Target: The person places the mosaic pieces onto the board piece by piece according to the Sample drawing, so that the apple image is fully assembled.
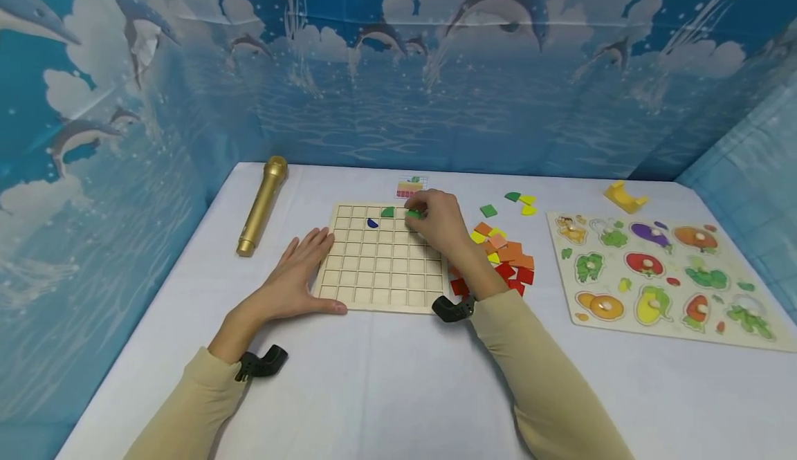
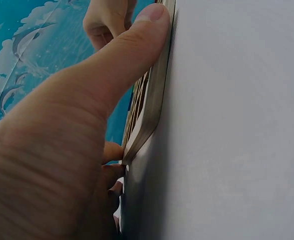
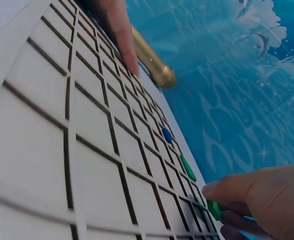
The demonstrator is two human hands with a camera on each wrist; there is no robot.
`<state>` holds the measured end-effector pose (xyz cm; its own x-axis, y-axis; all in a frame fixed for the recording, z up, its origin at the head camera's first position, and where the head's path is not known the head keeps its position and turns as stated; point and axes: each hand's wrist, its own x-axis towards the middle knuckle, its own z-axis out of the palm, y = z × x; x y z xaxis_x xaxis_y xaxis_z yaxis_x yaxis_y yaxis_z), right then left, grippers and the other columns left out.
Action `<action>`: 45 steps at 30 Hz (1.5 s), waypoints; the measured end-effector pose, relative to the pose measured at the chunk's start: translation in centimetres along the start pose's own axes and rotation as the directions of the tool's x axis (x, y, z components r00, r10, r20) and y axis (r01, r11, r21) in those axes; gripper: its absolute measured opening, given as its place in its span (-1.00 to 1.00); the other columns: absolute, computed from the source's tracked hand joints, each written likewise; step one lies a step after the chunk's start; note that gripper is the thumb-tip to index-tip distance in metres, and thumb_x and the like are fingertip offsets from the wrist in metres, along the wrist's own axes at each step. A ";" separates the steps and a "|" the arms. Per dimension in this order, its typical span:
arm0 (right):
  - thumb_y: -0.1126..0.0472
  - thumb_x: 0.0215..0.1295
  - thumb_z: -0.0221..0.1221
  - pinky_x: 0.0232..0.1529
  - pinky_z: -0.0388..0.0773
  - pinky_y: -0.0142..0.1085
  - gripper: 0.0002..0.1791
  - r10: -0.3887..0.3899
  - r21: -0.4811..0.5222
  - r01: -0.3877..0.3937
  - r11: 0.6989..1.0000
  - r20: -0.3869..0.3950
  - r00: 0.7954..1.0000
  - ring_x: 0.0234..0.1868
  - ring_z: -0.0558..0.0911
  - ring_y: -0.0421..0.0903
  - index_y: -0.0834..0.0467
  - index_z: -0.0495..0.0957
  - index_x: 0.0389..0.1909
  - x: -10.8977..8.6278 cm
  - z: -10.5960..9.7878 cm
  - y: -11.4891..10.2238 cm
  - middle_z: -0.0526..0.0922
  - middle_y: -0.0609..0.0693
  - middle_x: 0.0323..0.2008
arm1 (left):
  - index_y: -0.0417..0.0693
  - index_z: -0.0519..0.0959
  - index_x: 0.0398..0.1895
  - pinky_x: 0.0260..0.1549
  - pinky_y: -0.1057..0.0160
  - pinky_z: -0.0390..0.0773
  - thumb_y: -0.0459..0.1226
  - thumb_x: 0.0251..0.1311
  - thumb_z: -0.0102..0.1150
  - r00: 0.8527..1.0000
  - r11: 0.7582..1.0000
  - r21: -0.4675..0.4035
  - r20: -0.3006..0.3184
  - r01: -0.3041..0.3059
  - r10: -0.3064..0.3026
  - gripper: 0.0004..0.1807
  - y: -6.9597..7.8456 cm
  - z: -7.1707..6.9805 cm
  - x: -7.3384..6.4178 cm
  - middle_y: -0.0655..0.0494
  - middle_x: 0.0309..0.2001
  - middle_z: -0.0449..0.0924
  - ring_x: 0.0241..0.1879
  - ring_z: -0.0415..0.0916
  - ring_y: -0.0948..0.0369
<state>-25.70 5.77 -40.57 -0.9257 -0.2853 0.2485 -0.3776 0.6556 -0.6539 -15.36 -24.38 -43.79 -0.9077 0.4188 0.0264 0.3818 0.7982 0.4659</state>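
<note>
A pale wooden grid board (image 1: 380, 266) lies flat on the white table. My left hand (image 1: 297, 277) rests at its left side, fingers spread along that edge and thumb on the front edge. At the board's far right corner, my right hand (image 1: 442, 221) pinches a small green tile (image 3: 214, 210) between thumb and fingers, close over the top row. Another green tile (image 1: 387, 212) sits in a top-row cell, with a dark blue half-round tile (image 1: 372, 223) in the row below. Part of the board's right side is hidden under my right hand.
Red and orange tiles (image 1: 510, 252) are piled right of the board, partly behind my right forearm. Beyond them lie loose green and yellow tiles (image 1: 528, 209). A printed pattern card (image 1: 407, 188), gold microphone (image 1: 263, 205), yellow holder (image 1: 625, 197) and vegetable puzzle board (image 1: 672, 283) stand around.
</note>
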 end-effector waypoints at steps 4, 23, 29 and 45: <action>0.35 0.36 0.36 0.02 0.67 -0.04 -0.81 -0.004 -0.005 0.004 1.000 0.009 1.000 -0.10 0.70 0.11 0.28 0.76 -0.05 0.6 1.0 -0.1 0.79 0.19 -0.11 | -0.18 -0.05 0.72 0.68 -0.19 -0.34 0.35 -0.16 0.58 1.000 1.000 -0.002 -0.004 0.000 0.000 0.52 0.1 0.3 0.1 -0.10 0.74 -0.17 0.73 -0.31 -0.04; 0.56 0.36 0.24 0.13 0.71 -0.03 -0.67 0.003 0.077 -0.002 0.997 -0.016 1.000 0.05 0.74 0.16 0.29 0.72 0.08 0.8 1.8 0.0 0.76 0.23 0.07 | -0.17 -0.05 0.72 0.69 -0.14 -0.35 0.35 -0.17 0.58 1.000 1.000 -0.004 0.006 0.020 -0.020 0.52 0.5 0.0 0.2 -0.06 0.74 -0.18 0.73 -0.33 0.00; 0.58 0.36 0.19 0.13 0.72 -0.02 -0.66 0.001 0.096 0.000 0.995 -0.007 1.000 0.07 0.74 0.17 0.31 0.71 0.09 0.8 2.1 -0.2 0.74 0.24 0.09 | -0.16 -0.04 0.72 0.68 -0.15 -0.35 0.35 -0.17 0.58 1.000 1.000 0.002 -0.001 0.018 -0.018 0.52 0.2 0.0 0.0 -0.07 0.74 -0.17 0.73 -0.32 -0.01; 0.44 0.37 0.24 0.13 0.72 -0.01 -0.73 0.011 0.121 -0.007 0.993 -0.031 0.999 0.03 0.75 0.17 0.30 0.73 0.04 0.8 1.3 -0.8 0.74 0.25 0.04 | -0.16 -0.03 0.72 0.68 -0.15 -0.35 0.34 -0.17 0.59 1.000 1.000 0.000 -0.004 0.015 -0.015 0.51 0.0 -0.2 0.0 -0.07 0.74 -0.16 0.73 -0.31 -0.03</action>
<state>-26.09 4.08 -40.79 -0.9299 -0.2563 0.2637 -0.3656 0.5678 -0.7375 -15.33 -24.44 -43.63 -0.9142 0.4045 0.0228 0.3676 0.8046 0.4664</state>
